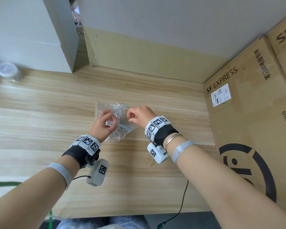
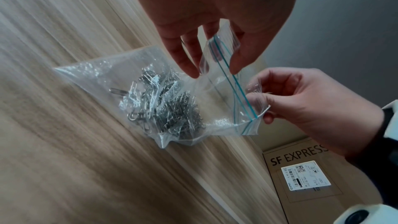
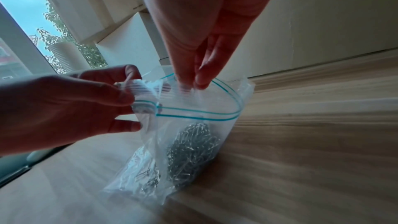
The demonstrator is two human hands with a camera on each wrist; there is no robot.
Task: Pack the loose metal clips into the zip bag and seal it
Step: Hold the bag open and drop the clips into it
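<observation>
A clear zip bag (image 1: 120, 106) with a blue zip line sits on the wooden table (image 1: 40, 113), its mouth open. A heap of silver metal clips (image 1: 121, 119) lies inside it, also seen as clips (image 2: 172, 108) and clips (image 3: 191, 142). My left hand (image 1: 110, 119) pinches the near corner of the bag's rim (image 3: 142, 101). My right hand (image 1: 130, 117) has its thumb and fingers curled together at the far rim, pinching the plastic (image 2: 256, 94). The two zip strips (image 3: 193, 113) stand apart. A loose golden clip (image 1: 153, 163) lies on the table under my right wrist.
A large SF Express cardboard box (image 1: 248, 113) walls off the right side. A white box (image 1: 40, 30) and a grey panel stand at the back. A clear jar (image 1: 7, 71) is at the far left. A black cable (image 1: 183, 200) trails over the front edge.
</observation>
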